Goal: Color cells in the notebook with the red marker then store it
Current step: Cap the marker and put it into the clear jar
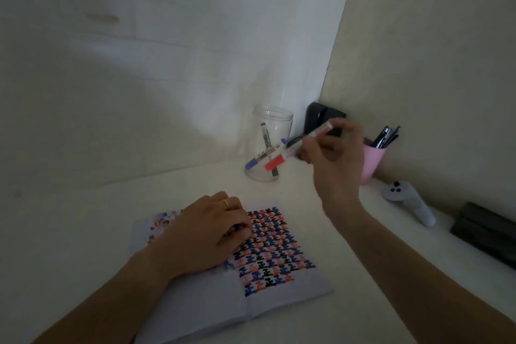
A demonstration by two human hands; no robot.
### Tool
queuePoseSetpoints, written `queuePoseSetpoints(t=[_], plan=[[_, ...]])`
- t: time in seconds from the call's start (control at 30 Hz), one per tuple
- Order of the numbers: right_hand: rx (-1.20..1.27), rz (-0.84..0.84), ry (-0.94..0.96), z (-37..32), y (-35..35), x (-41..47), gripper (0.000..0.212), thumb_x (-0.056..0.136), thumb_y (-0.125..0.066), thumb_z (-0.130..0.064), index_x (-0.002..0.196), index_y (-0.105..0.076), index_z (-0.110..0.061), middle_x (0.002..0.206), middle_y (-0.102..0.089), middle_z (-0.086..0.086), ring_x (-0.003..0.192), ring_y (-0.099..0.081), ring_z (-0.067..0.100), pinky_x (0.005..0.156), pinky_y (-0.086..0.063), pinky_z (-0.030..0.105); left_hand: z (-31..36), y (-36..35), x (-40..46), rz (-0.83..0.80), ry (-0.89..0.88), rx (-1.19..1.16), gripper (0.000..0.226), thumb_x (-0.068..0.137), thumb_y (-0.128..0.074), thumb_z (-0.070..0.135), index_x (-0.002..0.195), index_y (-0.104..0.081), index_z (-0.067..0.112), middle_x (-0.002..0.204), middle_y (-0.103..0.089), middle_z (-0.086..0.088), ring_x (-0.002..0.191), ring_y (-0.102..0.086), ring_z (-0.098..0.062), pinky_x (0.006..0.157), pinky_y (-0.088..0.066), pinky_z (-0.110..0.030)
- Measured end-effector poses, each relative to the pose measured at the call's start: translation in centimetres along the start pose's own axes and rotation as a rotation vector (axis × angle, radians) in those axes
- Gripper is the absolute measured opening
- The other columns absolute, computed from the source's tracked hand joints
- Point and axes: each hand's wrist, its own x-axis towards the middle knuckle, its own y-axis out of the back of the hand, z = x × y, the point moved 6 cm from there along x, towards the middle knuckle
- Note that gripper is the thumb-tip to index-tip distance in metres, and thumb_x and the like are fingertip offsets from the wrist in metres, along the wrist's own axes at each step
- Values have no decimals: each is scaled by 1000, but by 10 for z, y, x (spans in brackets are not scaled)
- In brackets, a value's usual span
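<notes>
An open notebook [282,285] lies on the white desk, its right page filled with a pattern of red, blue and black cells. My left hand [206,234], wearing a gold ring, rests flat on the page's upper left part. My right hand [332,159] is raised beyond the notebook and grips the red marker [290,152] by its white barrel. The marker is tilted, its red cap pointing down-left in front of a clear glass jar [272,131]. The jar holds a blue marker [252,163] and a black marker [266,138].
A pink cup [372,162] with dark pens stands right of my right hand. A black object [321,117] sits in the corner behind the jar. A white game controller [410,204] and a dark box [485,232] lie along the right wall.
</notes>
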Motion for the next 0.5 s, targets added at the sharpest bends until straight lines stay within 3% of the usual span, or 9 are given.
queuePoseSetpoints(t=[0.07,0.17,0.3,0.4,0.5], plan=[[-53,82,128,-23,-5,35,40,87,-73,-8,114,-48,-23,95,-76,6,86,-76,11,77,-60,24,0,-1,0,-9,5,-10,31,98,-37,51,106,-63,38,103,-60,17,89,-48,-2,80,-42,-27],[-157,142,234,-43,-21,79,35,87,-71,-5,115,-50,-12,86,-76,3,77,-74,5,66,-53,9,-2,-3,0,-16,12,-25,31,98,-36,52,105,-63,39,103,-60,17,89,-49,-3,79,-40,-27],[-391,75,282,-30,-55,112,30,87,-68,-3,112,-53,-9,76,-71,2,63,-66,8,55,-49,9,-3,-5,1,-21,14,-25,32,97,-34,53,105,-63,40,103,-60,18,90,-48,-2,79,-39,-25],[-610,-20,246,-5,-78,122,21,86,-72,-6,104,-62,-12,90,-74,5,78,-69,16,70,-59,24,-3,-4,1,-15,14,-35,34,97,-34,53,105,-63,39,103,-60,18,90,-49,-2,80,-40,-27],[-803,-109,162,15,-91,126,15,86,-73,-10,100,-71,-13,98,-76,5,82,-60,13,67,-46,20,-3,-3,0,-12,10,-34,34,97,-34,53,104,-64,38,102,-60,17,90,-49,-3,80,-40,-27]])
